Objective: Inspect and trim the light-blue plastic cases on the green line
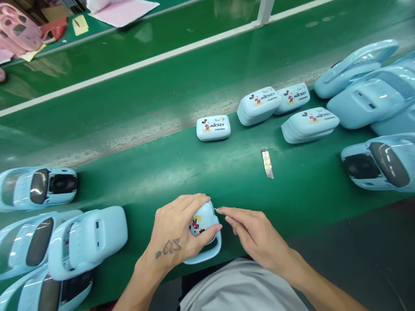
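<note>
My left hand (181, 231) is wrapped over a light blue plastic toy part (208, 218) with a Mickey Mouse print and a curved, handle-like loop. Its palm covers much of the part. Thumb and forefinger of my right hand (249, 229) pinch a thin, silvery, blade-like piece (218, 211), whose tip is at the part's right edge. Further up the table lies a short metal blade (267, 164) partly wrapped in yellowish tape.
Light blue printed covers (213, 128), some stacked (259, 106), line the table's far side. Blue toy car bodies (89, 237) crowd the left, with more (372, 99) at the right. Beyond a white-edged divider, a pink toy body (19, 28) sits on another bench.
</note>
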Tool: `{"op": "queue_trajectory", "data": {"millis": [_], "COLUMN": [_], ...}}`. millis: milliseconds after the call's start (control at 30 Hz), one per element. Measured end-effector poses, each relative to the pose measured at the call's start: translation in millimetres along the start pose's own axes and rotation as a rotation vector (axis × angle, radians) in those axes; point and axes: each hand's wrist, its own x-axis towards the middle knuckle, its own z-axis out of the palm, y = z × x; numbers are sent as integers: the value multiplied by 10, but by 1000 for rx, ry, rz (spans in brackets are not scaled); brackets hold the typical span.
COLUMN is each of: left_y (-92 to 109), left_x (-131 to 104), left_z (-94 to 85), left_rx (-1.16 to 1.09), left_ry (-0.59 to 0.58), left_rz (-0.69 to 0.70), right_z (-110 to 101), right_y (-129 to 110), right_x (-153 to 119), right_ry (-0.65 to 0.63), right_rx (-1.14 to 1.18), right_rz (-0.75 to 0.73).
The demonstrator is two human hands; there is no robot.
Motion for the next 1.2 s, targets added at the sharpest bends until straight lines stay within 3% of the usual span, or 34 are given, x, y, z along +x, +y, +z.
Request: {"op": "queue_trajectory", "data": {"millis": [500,867,1200], "left_y": [15,-2,33], "left_x": [91,95,55], "left_z": [-44,-38,22], "left_rx": [-1,-30,42], "left_ry": [-78,-81,-15], "left_rz": [-27,-34,-24], "right_z": [-42,-137,16], "right_y": [-182,-216,-424], "right_x": [69,87,139], "right_ry": [-202,-230,-352], "right_rx": [-248,-229,-808], "right_rz": [28,28,81]}}
